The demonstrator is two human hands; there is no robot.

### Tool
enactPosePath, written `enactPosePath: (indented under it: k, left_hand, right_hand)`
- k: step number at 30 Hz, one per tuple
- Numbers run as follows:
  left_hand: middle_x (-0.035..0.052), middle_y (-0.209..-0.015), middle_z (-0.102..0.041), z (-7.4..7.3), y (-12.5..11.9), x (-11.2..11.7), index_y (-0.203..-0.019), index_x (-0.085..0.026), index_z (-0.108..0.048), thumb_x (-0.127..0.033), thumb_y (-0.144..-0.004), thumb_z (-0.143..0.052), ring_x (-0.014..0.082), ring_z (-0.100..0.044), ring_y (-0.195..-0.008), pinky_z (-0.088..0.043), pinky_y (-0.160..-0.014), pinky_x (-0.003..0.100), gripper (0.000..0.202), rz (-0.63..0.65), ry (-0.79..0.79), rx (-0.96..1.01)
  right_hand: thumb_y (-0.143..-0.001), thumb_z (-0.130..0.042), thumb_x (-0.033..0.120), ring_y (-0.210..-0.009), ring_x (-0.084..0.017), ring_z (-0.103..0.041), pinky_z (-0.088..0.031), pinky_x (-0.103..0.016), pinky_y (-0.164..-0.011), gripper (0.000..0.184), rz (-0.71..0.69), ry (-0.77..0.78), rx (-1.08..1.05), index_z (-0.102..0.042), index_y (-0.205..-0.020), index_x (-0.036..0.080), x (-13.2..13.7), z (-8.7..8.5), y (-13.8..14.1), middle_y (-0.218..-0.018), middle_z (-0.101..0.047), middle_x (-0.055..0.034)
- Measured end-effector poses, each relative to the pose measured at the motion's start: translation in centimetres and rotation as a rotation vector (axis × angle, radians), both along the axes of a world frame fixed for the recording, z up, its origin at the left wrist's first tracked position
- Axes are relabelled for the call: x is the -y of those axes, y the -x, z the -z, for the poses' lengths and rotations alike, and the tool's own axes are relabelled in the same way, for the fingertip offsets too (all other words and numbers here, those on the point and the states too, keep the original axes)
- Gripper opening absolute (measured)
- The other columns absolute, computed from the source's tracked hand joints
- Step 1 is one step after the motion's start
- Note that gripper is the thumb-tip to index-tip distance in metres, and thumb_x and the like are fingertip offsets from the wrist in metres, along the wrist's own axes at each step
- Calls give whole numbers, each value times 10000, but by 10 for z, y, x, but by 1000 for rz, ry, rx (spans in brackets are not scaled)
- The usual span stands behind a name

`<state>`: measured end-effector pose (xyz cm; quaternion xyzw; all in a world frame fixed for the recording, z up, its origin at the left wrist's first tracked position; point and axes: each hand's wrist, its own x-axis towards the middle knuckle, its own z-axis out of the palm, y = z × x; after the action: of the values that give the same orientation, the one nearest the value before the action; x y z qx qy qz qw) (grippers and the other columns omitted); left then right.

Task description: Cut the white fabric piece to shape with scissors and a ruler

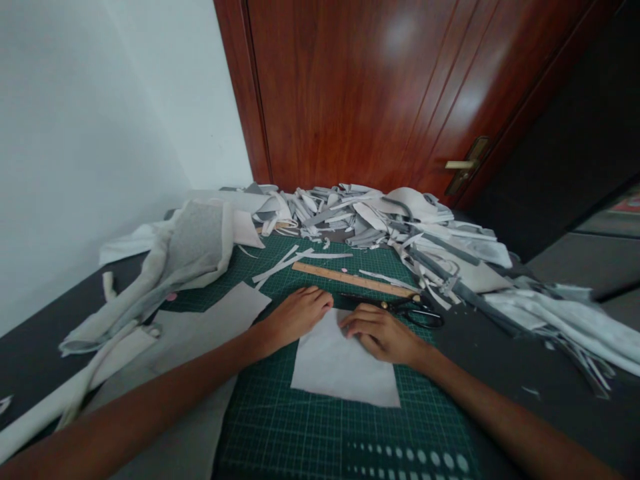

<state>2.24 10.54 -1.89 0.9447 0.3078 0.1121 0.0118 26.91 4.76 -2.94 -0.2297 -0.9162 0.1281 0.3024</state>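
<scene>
On the green mat lies your white piece, your right hand over it, fingers bent, your left hand at its corner, fingers bunched; whether pinching, I can't tell. Pushing forward might jostle the scissors.

Lighting: dim, cool, diffuse; two pale glare patches on the glossy door, soft grey shading across the white wall, deep shadow at upper right. Optics: wide-angle, door edges splaying outward toward the top, fabric scraps stretched near the right edge, fine detail soft.
</scene>
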Motion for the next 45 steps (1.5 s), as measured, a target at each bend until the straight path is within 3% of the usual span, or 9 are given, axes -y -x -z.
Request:
enactPosePath:
  k: [9, 14, 20, 23, 28, 33, 45]
  left_hand:
    - [29, -1001, -710, 0, 11, -19, -1004, -205, -636, -188, -1062, -460, 215, -632, -1026, -507, -917, 342, 186, -53, 22, 154]
    - [65, -1048, -698, -2, 20, -32, -1020, -193, -661, -128, -1035, -411, 239, -617, -1067, -502, -995, 399, 258, -97, -27, 195]
    - [179, -1228, -610, -9, 47, -68, -1269, -125, -611, -204, -979, -460, 356, -535, -1195, -454, -1071, 534, 336, -422, -161, 136]
    - [186, -1178, -622, -4, 59, -81, -1226, -140, -621, -267, -981, -453, 373, -545, -1164, -462, -1042, 570, 322, -471, -129, 152]
    - [117, -1067, -678, 5, 75, -97, -1047, -203, -639, -293, -956, -477, 307, -609, -1081, -485, -1027, 463, 206, -445, -24, 181]
    - [99, -976, -675, 4, 81, -105, -945, -211, -625, -285, -909, -500, 289, -634, -995, -497, -976, 440, 150, -454, 44, 260]
    - [61, -1078, -640, -14, 83, -108, -1180, -170, -510, -243, -943, -454, 190, -645, -995, -541, -901, 321, 254, -511, 110, 602]
  right_hand:
    - [-965, -515, 66, -1048, -210, -577, -497, -369, -937, 205, 61, 100, 72, -622, -1064, 210, 2, -3, 2, -1145, -685, -80]
    - [-950, -513, 49, -1039, -210, -572, -493, -374, -940, 233, 66, 115, 71, -620, -1075, 213, 3, -5, 2, -1134, -685, -73]
    - [-947, -520, 52, -1037, -213, -574, -482, -385, -959, 227, 72, 121, 73, -620, -1066, 217, 3, -6, 2, -1134, -685, -71]
    - [-944, -524, 51, -1039, -213, -569, -478, -385, -965, 232, 74, 135, 67, -620, -1070, 221, 3, -5, 2, -1134, -682, -68]
    - [-941, -531, 50, -1047, -213, -562, -469, -381, -971, 231, 74, 148, 69, -621, -1069, 220, 2, -4, 2, -1147, -679, -64]
    - [-938, -529, 43, -1045, -211, -561, -468, -377, -966, 231, 80, 144, 67, -621, -1063, 216, 2, -4, 3, -1150, -680, -64]
    - [-941, -523, 47, -1037, -209, -565, -472, -375, -958, 238, 82, 136, 54, -619, -1069, 223, 2, -5, 4, -1144, -681, -66]
